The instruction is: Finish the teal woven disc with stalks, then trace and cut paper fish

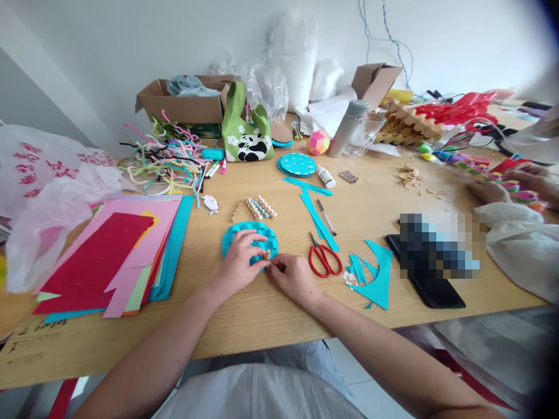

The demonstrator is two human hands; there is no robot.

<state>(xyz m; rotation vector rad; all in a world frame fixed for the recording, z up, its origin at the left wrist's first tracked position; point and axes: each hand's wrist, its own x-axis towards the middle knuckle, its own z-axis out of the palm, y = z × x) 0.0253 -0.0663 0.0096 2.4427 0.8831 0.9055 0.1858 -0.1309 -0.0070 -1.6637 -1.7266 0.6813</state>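
Note:
A round turquoise paper disc (228,235) with a ruffled surface lies on the table before me. My left hand (242,256) rests over it, thumb and index finger closed about a small brown bead-like piece (267,255). At the disc's lower right edge, my right hand (297,278) is closed in a pinch; whatever is between its fingertips is hidden. Several short brown, white and blue twisted strips (261,208) sit just beyond the disc. Red-handled scissors (325,259) lie to the right of my right hand.
Coloured paper sheets (100,256) are stacked at left. Turquoise offcuts (379,273) and a black phone (430,279) lie at right. Behind are pipe cleaners (170,157), a green panda bag (248,131), a second turquoise disc (297,164) and a flask (348,128). Another person's hands (491,192) work at far right.

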